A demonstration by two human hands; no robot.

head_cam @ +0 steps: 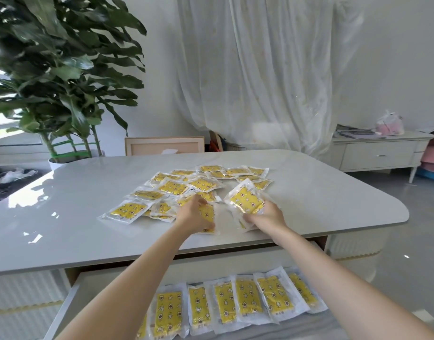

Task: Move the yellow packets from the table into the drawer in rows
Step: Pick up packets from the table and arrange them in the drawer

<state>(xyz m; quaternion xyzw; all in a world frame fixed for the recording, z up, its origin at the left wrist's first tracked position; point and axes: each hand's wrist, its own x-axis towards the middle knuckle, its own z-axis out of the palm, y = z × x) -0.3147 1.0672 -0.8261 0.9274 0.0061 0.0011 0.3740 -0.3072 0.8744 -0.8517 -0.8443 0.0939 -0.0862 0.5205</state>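
**Packets in the drawer, more waiting on the table**

Nearest of all, the open drawer (71,300) sits pulled out below the table edge, and a row of yellow packets (245,300) lies across it side by side, each in a clear wrapper, some edges overlapping their neighbours. Both bare forearms reach out over that row toward the tabletop.

On the white table (63,217), the left hand (195,214) lies palm down on a packet near the front edge, fingers curled over it; whether it has actually gripped the packet I cannot tell. Just beside it, the right hand (266,213) grasps a small bunch of packets (246,200), tilted up off the surface with the yellow faces showing.

Behind the hands, the loose pile of packets (176,187) spreads across the middle of the table, lying at all angles and overlapping.

Farther back stand a large leafy plant (61,69) on the left, a white sheer curtain (260,69) in the middle, and a low white cabinet (380,153) on the right.
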